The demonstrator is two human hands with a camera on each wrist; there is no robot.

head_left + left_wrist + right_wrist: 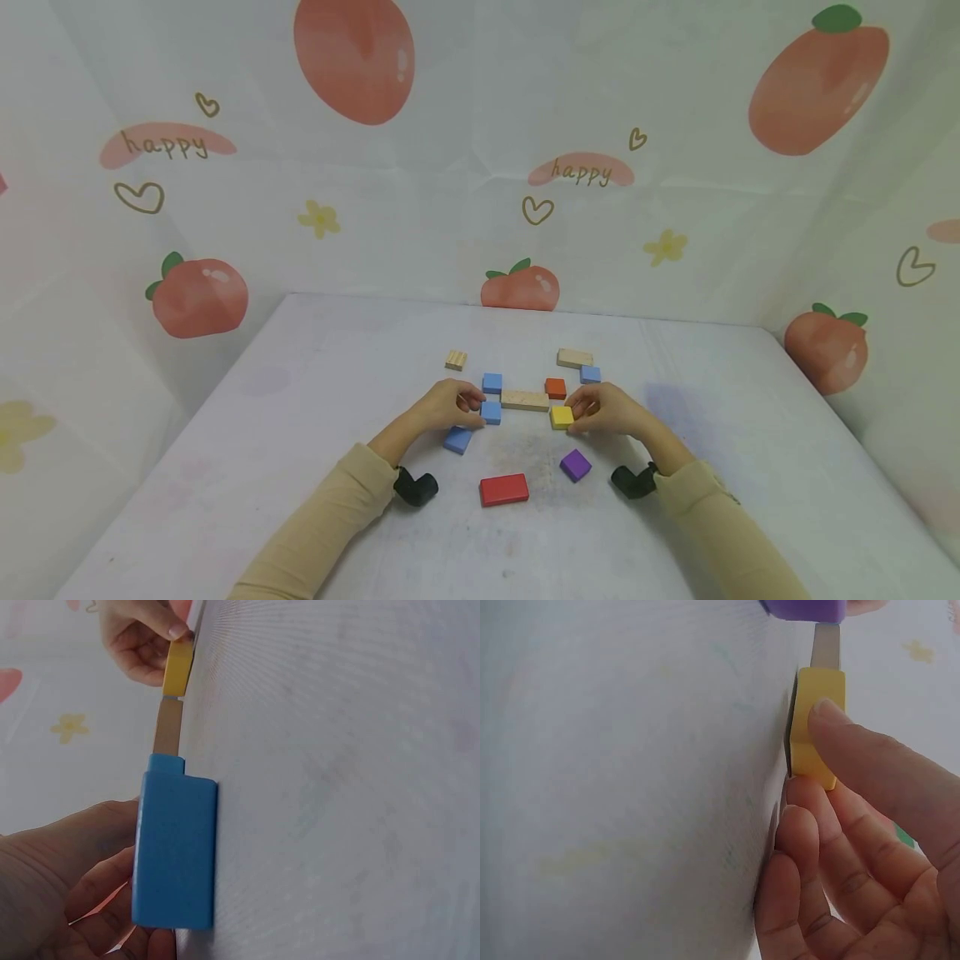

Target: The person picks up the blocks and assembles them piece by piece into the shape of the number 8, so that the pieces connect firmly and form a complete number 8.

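Observation:
My left hand (448, 406) has its thumb and index finger at the left side of a small blue block (491, 413), pinching it beside the left end of a long plain wooden block (525, 401). Between the thumb and fingers of my right hand (606, 411) is a yellow block (562, 417), held near the wooden block's right end; the right wrist view shows the thumb on the yellow block (817, 727). Another blue block (492, 382) lies behind the left end, and an orange-red block (555, 388) behind the right end. A nearer blue block (176, 851) hides the left fingertips in the left wrist view.
Closer to me lie a blue block (457, 439), a red block (504, 490) and a purple block (576, 465). Farther back are a small wooden block (456, 360), a wooden block (574, 358) and a blue block (591, 374). A patterned cloth (450, 192) hangs behind the table.

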